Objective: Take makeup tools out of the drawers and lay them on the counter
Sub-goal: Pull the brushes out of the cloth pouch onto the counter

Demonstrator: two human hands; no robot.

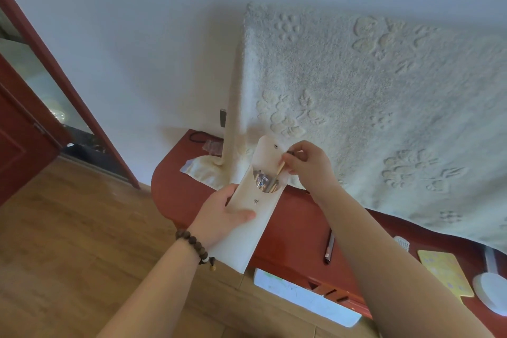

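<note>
Open cream pouch (248, 217), perhaps brushes (264, 181) inside

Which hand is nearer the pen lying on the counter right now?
Left. The left hand grips the pouch just left of the pen; the right hand is higher up, pinching a brush at the pouch mouth.

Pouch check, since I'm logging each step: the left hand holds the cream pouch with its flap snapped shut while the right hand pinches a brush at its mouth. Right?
Not quite. The flap is open, folded up, not snapped shut; the head view shows brushes in the mouth. The rest stands: the left hand holds the cream pouch while the right hand pinches a brush.
</note>
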